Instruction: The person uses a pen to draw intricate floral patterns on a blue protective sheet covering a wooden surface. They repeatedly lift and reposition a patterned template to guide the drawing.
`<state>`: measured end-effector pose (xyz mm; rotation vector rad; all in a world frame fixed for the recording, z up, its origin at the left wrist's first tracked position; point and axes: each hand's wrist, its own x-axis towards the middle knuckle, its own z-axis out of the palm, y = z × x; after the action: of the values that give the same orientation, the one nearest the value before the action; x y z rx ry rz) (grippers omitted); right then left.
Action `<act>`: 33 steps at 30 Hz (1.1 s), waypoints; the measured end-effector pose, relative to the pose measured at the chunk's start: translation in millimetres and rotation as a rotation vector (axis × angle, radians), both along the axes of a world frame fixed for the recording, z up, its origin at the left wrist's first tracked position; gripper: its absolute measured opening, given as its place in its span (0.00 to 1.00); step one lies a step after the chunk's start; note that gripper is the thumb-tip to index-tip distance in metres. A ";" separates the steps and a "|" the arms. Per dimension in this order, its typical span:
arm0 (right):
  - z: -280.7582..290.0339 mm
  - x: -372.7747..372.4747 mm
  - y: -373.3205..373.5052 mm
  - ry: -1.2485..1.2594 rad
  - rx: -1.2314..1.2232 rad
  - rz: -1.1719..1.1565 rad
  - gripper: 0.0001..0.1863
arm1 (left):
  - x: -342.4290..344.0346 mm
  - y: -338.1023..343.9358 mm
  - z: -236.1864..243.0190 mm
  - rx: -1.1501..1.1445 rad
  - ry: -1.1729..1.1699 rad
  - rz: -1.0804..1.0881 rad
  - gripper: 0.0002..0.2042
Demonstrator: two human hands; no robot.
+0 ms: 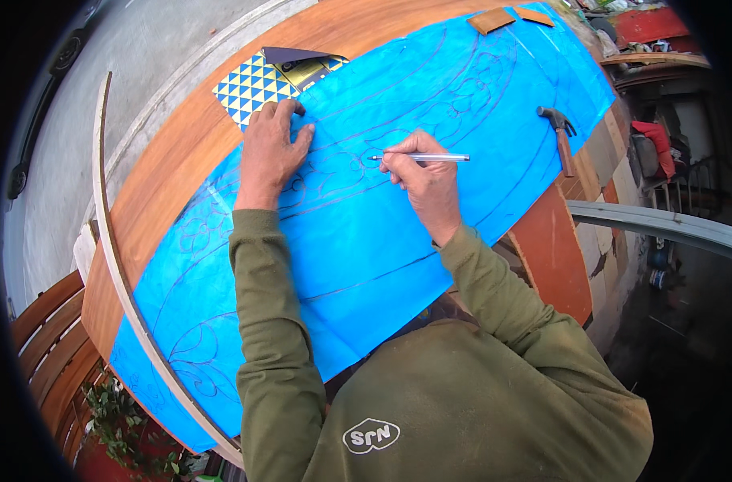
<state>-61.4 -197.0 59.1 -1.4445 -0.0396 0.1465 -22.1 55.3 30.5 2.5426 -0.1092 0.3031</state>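
Observation:
A large blue sheet (pixel 358 281) with dark drawn curves and floral shapes lies over a brown wooden board (pixel 145 185). My left hand (pixel 273 153) rests open on its upper-left part, fingers bent and apart, just below a card with blue and yellow triangles (pixel 245 80) and a dark folded piece. My right hand (pixel 422 181) grips a clear pen (pixel 458 158), its tip at the drawing right of my left hand. A claw hammer (pixel 565 157) lies on the sheet's right edge. Small wooden pieces (pixel 491 22) sit on the top edge.
A pale strip (pixel 117 273) crosses the left side. A wooden slatted piece (pixel 53 321) and a plant (pixel 121 418) are at lower left. A red-brown board (pixel 550 257) and a metal rail (pixel 663 221) are at right, with clutter behind. A dark vehicle (pixel 61 56) stands beyond the pavement.

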 end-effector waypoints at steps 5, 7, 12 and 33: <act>-13.6 17.6 13.4 -0.095 -0.128 0.105 0.04 | -6.4 -10.2 -11.7 -0.063 -0.113 0.116 0.14; -34.1 17.0 10.9 -0.156 -0.199 0.132 0.04 | -7.2 -9.2 -11.0 -0.087 -0.131 0.130 0.13; -37.7 13.4 16.5 -0.212 -0.226 0.096 0.04 | -3.0 -6.7 -16.9 -0.220 -0.159 0.175 0.07; -41.5 10.9 17.3 -0.336 -0.290 0.038 0.11 | 0.4 -8.5 -16.9 -0.276 -0.137 0.208 0.06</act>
<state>-50.5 -179.6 17.6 -1.7459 -0.3322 -0.0647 -21.7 46.8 13.7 2.2603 0.1372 0.5352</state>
